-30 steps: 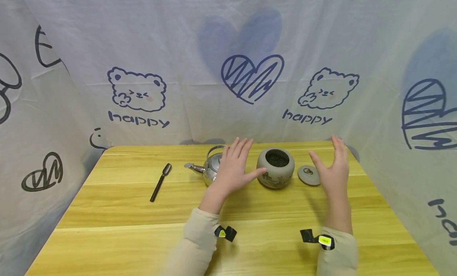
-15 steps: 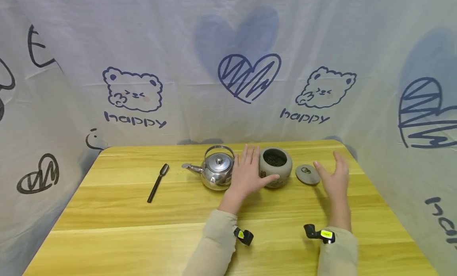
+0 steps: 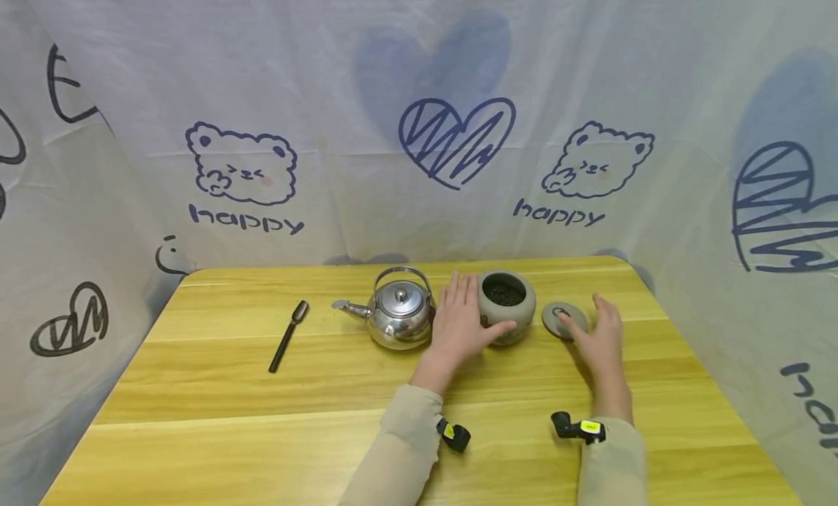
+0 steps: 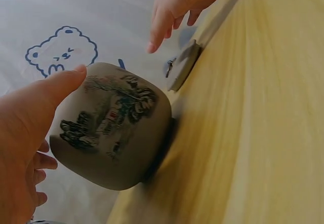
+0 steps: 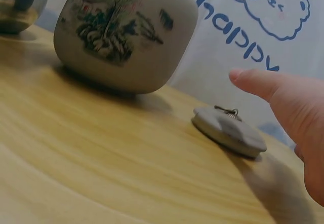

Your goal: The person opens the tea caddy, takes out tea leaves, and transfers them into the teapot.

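Note:
A round grey tea jar with a painted landscape on its side stands uncovered, dark contents showing inside. At its left side is my left hand, fingers stretched out and thumb across the front; whether it touches the jar I cannot tell. The left wrist view shows that thumb in front of the jar. Flat on the table to the jar's right lies its round grey lid, with a small metal ring on top. Over the lid's right side hovers my right hand, thumb and fingers spread, holding nothing.
A shiny metal teapot with a raised handle stands just left of my left hand, spout pointing left. Farther left lies a dark tea scoop. A printed cloth hangs behind the wooden table.
My left hand has moved right, from in front of the teapot to the jar's side. My right hand has come lower and left, nearer the lid. The view has shifted slightly.

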Demonstrator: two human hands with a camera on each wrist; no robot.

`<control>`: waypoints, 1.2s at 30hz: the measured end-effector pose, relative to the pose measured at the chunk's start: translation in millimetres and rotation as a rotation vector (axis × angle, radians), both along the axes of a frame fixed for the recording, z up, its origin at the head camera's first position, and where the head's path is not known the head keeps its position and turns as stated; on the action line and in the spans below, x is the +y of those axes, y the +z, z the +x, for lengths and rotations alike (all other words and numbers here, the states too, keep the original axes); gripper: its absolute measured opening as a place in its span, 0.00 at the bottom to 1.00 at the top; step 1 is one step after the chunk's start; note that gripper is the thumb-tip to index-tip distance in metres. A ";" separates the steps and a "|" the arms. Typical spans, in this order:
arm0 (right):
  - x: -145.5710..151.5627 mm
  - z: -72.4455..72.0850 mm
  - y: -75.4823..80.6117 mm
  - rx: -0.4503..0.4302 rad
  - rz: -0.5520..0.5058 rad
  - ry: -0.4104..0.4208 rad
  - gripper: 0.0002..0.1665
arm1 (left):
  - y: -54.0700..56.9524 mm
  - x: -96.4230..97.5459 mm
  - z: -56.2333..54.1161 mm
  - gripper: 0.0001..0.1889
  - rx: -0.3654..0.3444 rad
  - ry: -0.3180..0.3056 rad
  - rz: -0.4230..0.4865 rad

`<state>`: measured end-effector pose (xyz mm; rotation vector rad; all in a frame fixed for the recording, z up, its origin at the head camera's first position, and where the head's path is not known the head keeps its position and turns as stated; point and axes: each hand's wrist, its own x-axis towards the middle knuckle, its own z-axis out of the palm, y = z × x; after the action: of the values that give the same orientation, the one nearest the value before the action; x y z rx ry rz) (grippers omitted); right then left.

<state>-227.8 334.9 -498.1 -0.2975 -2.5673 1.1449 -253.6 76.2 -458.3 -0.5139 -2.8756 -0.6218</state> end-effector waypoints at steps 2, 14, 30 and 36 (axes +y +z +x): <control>0.1 -1.6 -3.6 -0.020 0.031 0.009 0.52 | -2.1 0.5 -0.2 0.58 -0.001 0.003 0.014; 0.5 -8.7 -18.5 -0.091 0.169 0.065 0.56 | -8.3 1.1 0.6 0.57 -0.017 -0.013 0.092; -2.4 -7.3 -20.3 -0.142 0.261 0.081 0.55 | -9.8 0.1 0.6 0.56 -0.030 -0.017 0.103; -2.6 -8.3 -21.5 -0.128 0.269 0.066 0.55 | -8.8 -0.6 2.4 0.55 -0.032 -0.026 0.129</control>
<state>-236.0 332.4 -519.5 -0.2298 -2.8215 0.8101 -251.2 75.6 -467.1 -0.5280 -2.8380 -0.8198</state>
